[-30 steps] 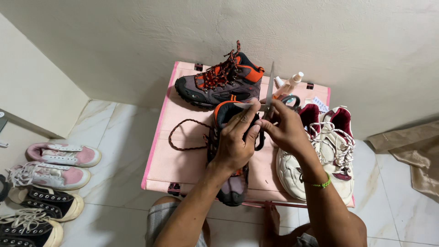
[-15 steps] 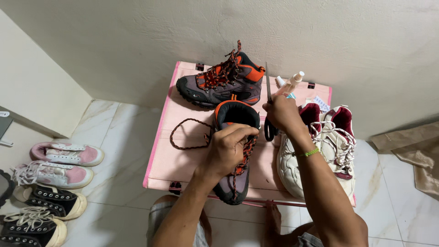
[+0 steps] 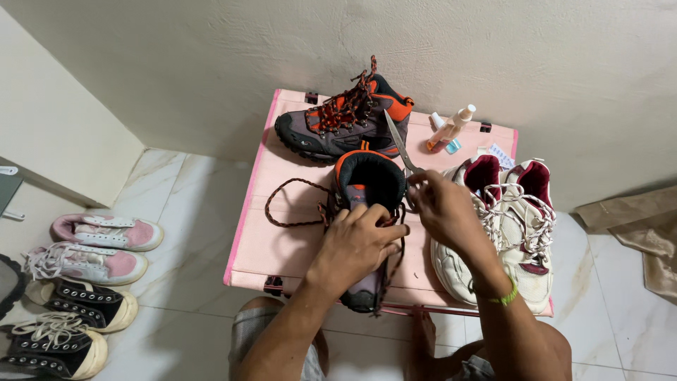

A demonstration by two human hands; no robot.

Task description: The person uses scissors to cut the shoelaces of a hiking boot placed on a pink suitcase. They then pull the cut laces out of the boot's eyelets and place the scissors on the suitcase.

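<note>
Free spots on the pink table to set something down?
Bare patch on the pink table: left part, beside the loose lace. Small strip right of the upright boot. Crowded: centre under both hands, bottles at back, white sneakers on right.

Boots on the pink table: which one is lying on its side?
The far boot by the wall lies on its side, laces showing. The near boot stands upright under the left hand, opening facing up.

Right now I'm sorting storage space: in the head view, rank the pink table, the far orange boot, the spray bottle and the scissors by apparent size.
1. pink table
2. far orange boot
3. scissors and spray bottle: too alike to rank; the scissors' handles are hidden in the right hand.
</note>
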